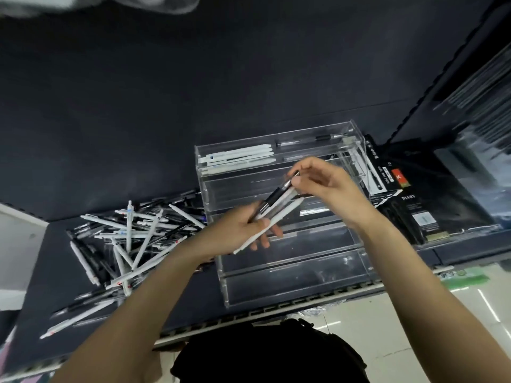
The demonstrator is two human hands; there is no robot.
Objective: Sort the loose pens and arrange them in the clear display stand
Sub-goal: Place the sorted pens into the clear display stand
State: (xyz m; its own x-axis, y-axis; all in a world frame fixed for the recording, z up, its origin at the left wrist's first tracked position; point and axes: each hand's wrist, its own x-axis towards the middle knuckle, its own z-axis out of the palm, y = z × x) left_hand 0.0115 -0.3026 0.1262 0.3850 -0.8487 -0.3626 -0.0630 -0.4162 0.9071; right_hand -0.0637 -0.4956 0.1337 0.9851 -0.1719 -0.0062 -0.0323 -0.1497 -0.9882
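step in hand, as judged: sorting. the left hand (237, 230), centre of the frame, grips a small bundle of pens (276, 211) in curled fingers: white barrels plus one black pen with a metal tip. the right hand (323, 183), just right of centre, pinches the upper end of the black pen between thumb and fingertips, apparently drawing it out of the bundle.

the clear stand (290, 258) sits at centre right on the dark shelf (138, 92), directly under both hands. it is stepped, with hard glossy walls and long shallow tiers. its top tier holds a few white pens (237, 158) lying flat side by side, with a dark pen (312, 140) lying in the compartment behind them. the lower tiers appear unfilled.

the loose pile (132, 233) lies at lower left, beside the stand: slim round barrels, matte white and black, crossed at all angles.

next move, as judged: separate the black pen cleanly, then lay it flat with its own kind without letting the rest slip from the left hand.

boxed stationery (414, 217) rests at the right, against the stand.
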